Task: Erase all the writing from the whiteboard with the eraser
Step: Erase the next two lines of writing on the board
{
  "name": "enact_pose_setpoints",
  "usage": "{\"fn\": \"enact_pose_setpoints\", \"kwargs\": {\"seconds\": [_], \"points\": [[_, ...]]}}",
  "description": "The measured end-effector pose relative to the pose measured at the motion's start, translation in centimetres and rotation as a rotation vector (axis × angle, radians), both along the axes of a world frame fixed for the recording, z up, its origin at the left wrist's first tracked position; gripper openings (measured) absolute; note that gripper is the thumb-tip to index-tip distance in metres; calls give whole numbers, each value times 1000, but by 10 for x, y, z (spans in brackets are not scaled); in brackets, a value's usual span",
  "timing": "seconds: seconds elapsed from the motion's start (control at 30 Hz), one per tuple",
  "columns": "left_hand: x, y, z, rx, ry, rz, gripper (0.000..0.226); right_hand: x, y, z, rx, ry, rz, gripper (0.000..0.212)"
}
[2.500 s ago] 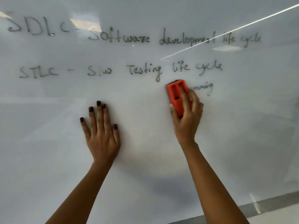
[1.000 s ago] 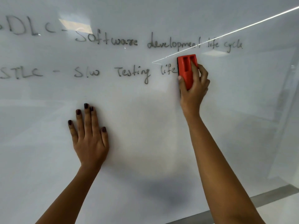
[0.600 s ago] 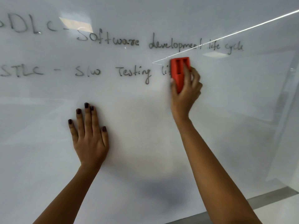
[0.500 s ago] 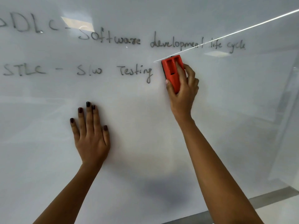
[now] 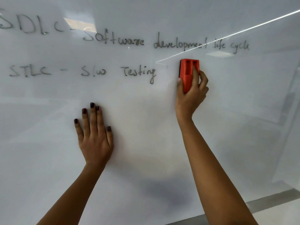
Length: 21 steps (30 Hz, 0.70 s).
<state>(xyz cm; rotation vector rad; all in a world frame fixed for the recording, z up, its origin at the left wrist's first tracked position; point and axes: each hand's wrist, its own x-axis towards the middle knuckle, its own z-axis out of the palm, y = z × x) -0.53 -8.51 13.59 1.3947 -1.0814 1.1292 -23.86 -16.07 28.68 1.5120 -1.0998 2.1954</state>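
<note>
Remaining writing (image 5: 113, 72): two lines. Eraser (image 5: 188, 73) is gripped upright in right hand (image 5: 191, 95), pad pressed to whiteboard (image 5: 162, 127) for wiping. Left hand (image 5: 95, 137) is laid flat, empty, likely for bracing.

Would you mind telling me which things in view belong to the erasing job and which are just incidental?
Part of the job:
- red eraser, gripped in the right hand
- whiteboard
- top line of writing
- second line of writing, left of the eraser

Incidental:
- left hand, flat on the board
- ceiling-light reflection
- grey ledge at lower right
</note>
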Motion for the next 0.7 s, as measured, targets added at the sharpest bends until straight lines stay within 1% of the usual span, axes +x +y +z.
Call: {"fn": "enact_pose_setpoints", "kwargs": {"seconds": [0.03, 0.07, 0.17, 0.2, 0.23, 0.3, 0.33, 0.37, 0.47, 0.5, 0.53, 0.57, 0.63, 0.67, 0.7], "points": [[0, 0, 0, -1, 1, 0, 60, 7, 4, 3, 10, -46, 7, 51], [0, 0, 0, -2, 0, 3, 60, 13, 6, 4, -11, -15, -7, 51], [0, -1, 0, -4, -4, 8, 59, 10, 5, -4, -112, 246, -75, 53], [2, 0, 0, -4, -6, 6, 59, 5, 2, -6, -105, 255, -90, 53], [2, 0, 0, -6, -9, 5, 59, 0, -1, -7, -72, 186, -88, 52], [1, -1, 1, -8, -12, 7, 59, 1, -1, -10, 18, -65, -29, 51], [1, -1, 2, -8, -11, 9, 59, 6, 2, -12, 39, -124, -16, 50], [1, -1, 1, -6, -5, 11, 59, 10, 5, -15, 28, -92, -27, 50], [1, 2, 2, 7, -3, 3, 59, 8, 3, -32, -74, 208, -74, 50], [2, 3, 2, 15, -10, -6, 59, 2, 1, -38, -80, 240, -81, 50], [4, 5, 1, 18, -12, -21, 59, -3, -1, -43, -61, 202, -79, 50], [5, 7, 1, 14, 1, -44, 59, -6, -4, -49, -23, 106, -64, 49], [12, 12, 1, -8, 84, -81, 61, 2, 0, -61, 59, -102, -30, 48], [15, 14, 1, -23, 131, -89, 61, 10, 6, -67, 66, -126, -30, 49], [17, 16, 2, -36, 158, -91, 62, 19, 12, -73, 40, -73, -30, 49]]}}
